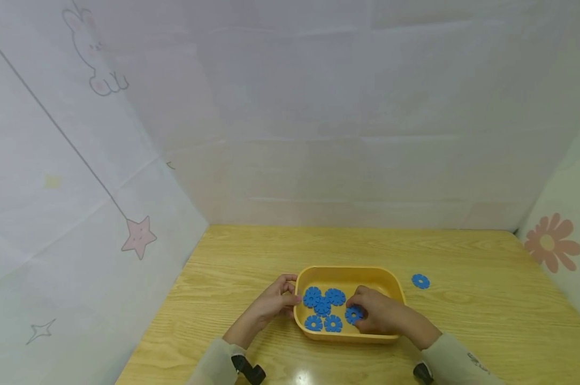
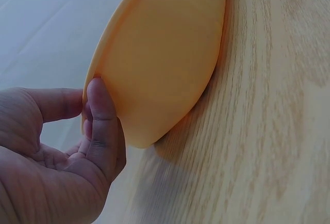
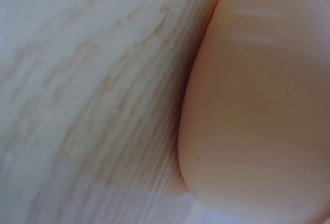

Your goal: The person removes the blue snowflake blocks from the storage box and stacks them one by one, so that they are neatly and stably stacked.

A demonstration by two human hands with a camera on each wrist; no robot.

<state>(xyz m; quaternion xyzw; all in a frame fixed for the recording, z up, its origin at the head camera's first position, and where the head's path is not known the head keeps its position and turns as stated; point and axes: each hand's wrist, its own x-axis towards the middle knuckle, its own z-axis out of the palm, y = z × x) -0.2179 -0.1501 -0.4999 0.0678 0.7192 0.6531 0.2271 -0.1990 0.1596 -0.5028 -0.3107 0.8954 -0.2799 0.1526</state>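
A yellow plastic bin (image 1: 350, 274) stands on the table with several blue snowflake-shaped discs (image 1: 333, 323) lying on its floor, two or more of them overlapping at the left. My left hand (image 1: 274, 300) grips the bin's left rim between thumb and fingers; the left wrist view shows this pinch on the yellow wall (image 2: 165, 53) up close. Reaching inside the bin, my right hand (image 1: 379, 312) has its thumb and fingers curled about the edges of one blue disc (image 1: 353, 315). The right wrist view catches only the bin's outer wall (image 3: 258, 105), with the hand hidden.
One more blue disc (image 1: 420, 281) lies by itself on the wooden table (image 1: 251, 251), right of the bin. White printed cloth (image 1: 338, 176) hangs behind the table and along both sides.
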